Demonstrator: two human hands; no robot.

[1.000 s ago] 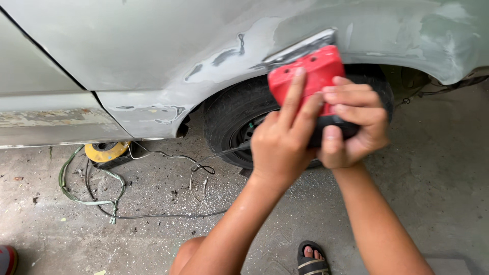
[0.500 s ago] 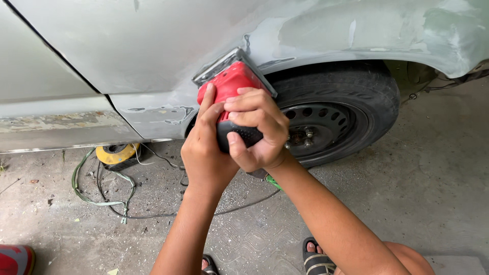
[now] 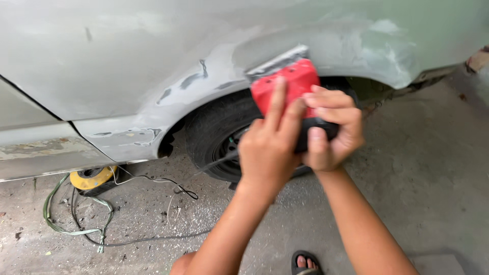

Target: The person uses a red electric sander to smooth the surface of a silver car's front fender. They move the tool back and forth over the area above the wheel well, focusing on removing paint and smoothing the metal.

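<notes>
Both my hands hold a red electric sander (image 3: 290, 84) with a black grip. Its flat pad is pressed against the grey car body panel (image 3: 153, 56) at the top of the rear wheel arch. My left hand (image 3: 270, 147) lies over the sander's back with fingers stretched up its red housing. My right hand (image 3: 331, 127) wraps the black grip from the right. Patches of pale filler and bare sanded metal run along the arch. The black tyre (image 3: 214, 137) sits below, partly hidden by my hands.
A yellow cable reel (image 3: 91, 178) lies under the car's sill, with green and black cords (image 3: 76, 224) looping over the dusty concrete floor. The sander's cord trails left from the tool. My sandalled foot (image 3: 305, 262) shows at the bottom edge.
The sander and both hands have slid right along the wheel arch from its left end half a second ago, back towards where they were a second ago.
</notes>
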